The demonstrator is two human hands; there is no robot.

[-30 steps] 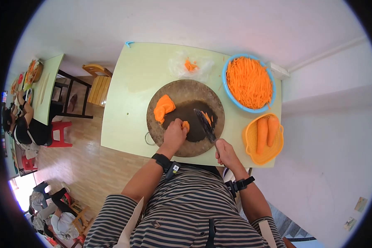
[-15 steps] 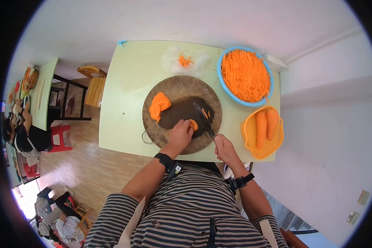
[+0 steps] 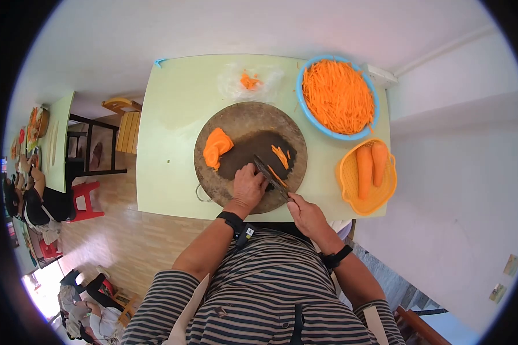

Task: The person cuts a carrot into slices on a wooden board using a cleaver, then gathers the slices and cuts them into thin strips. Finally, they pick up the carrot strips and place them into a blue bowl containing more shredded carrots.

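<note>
My right hand [image 3: 308,217] is wrapped round the handle of a kitchen knife [image 3: 270,173], whose dark blade lies along my left fingertips. With fingers curled, my left hand [image 3: 249,187] presses down on carrot slices on the round chopping board [image 3: 218,118]; the fingers and blade hide most of them. Just right of the blade lie cut carrot strips [image 3: 280,155] on the board's dark wet patch. A heap of carrot slices [image 3: 217,148] sits at the board's left side.
A blue basin [image 3: 303,110] heaped with carrot shreds stands at the table's back right. Nearer, a yellow basket [image 3: 380,198] holds two whole carrots [image 3: 365,172]. Behind the board lies a clear plastic bag [image 3: 265,80] with carrot scraps. People sit at the left.
The knife has moved left and toward me, against my left fingers. More carrot strips lie right of the blade. The carrot under my left hand is now mostly hidden. The view has shifted slightly.
</note>
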